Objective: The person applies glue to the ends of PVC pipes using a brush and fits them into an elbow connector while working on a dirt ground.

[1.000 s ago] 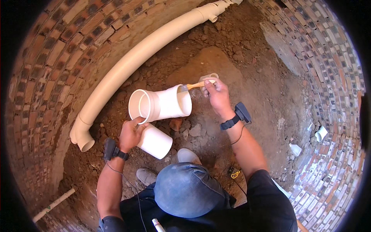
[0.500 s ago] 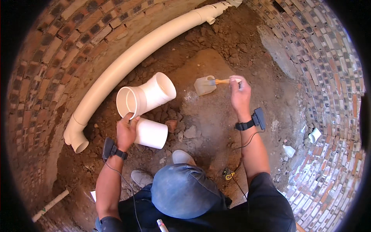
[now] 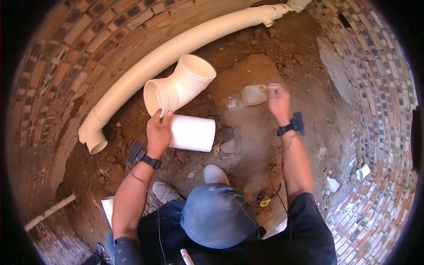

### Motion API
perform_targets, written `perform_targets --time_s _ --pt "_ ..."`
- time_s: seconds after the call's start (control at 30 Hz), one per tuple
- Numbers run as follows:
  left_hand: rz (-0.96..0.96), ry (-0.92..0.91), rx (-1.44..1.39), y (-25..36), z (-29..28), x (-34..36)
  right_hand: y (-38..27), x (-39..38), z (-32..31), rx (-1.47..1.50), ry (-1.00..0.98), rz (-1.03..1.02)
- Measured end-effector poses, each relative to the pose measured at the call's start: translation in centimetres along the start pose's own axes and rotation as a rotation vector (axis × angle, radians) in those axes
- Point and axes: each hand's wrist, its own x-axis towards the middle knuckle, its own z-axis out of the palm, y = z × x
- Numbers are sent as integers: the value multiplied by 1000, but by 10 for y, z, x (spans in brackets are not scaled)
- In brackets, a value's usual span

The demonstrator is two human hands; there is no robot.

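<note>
We see the pipe fitting (image 3: 179, 88) held up in the left hand (image 3: 158, 132), which grips its lower branch. Behind it, the long pipe (image 3: 176, 51) runs along the foot of the brick wall (image 3: 66, 57), from an elbow at the left to the far right. To the right of the fitting, well apart, the right hand (image 3: 278, 99) reaches out over the dirt floor (image 3: 247, 145), and the small container (image 3: 254, 95) lies just to its left, touching the fingers. Two shoes (image 3: 215, 173) stand on the floor below the fitting, nearer to us.
</note>
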Motion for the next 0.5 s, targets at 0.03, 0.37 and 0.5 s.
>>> perform_targets --time_s 0.03,0.37,0.5 --pt "-23 -2 -29 4 -1 0 0 -2 -8 29 57 83" --pt "-58 56 -151 -2 30 13 -43 -56 -67 863 326 615" --pt "-76 61 -129 -3 33 16 -104 -91 -52 1079 30 661"
